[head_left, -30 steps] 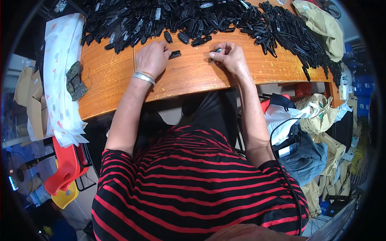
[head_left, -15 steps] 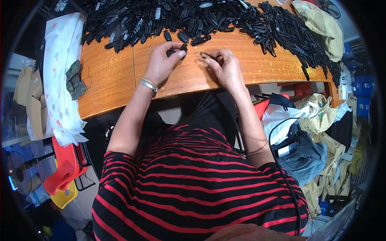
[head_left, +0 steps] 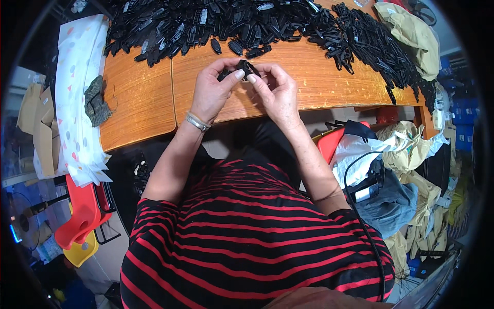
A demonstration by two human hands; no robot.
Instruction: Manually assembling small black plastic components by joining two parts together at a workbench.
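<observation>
Over the wooden table (head_left: 141, 103) my two hands meet, fingertips close together. Between the thumb and fingers of my left hand (head_left: 211, 92) is a small black plastic part (head_left: 242, 65). My right hand (head_left: 278, 95) pinches a thin black frame-like piece (head_left: 252, 68) against it. The fingers cover much of both pieces, so how they fit together cannot be made out. Just beyond my hands lie a few loose black plastic parts (head_left: 235, 47), at the near edge of a large heap of similar parts (head_left: 206, 26).
A strip of long narrow black pieces (head_left: 381, 51) runs down the table's right side. At the left lie a patterned white sheet (head_left: 77, 98) and a dark knitted cloth (head_left: 96, 102). Brown paper bags (head_left: 411, 147) stand at the right, a red chair (head_left: 80, 216) at the left.
My right hand has moved left, bringing its thin frame-like piece against the part in my left hand. My left hand has shifted slightly right. The heap looks the same.
</observation>
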